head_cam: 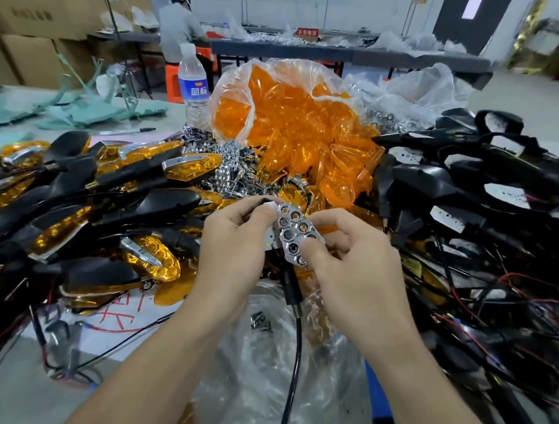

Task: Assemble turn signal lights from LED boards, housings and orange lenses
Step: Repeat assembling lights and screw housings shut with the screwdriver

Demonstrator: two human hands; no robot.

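Both my hands hold a chrome reflector plate [296,232] with hexagonal holes above the table's middle. My left hand [238,245] grips its upper left edge, where part of a black housing and a white board show behind it. My right hand [350,260] pinches its lower right end between thumb and fingers. A black stem with a cable [290,307] hangs down from the part. Loose orange lenses [300,140] spill from a clear bag behind. Empty black housings [462,184] with wires pile at the right. Finished lights [135,167] with orange lenses lie at the left.
A heap of chrome reflectors [231,162] lies between the finished lights and the lenses. A water bottle [193,84] stands behind them, a pen [127,131] to its left. Crumpled clear plastic [262,356] lies near me. A person sits at a far table [328,49].
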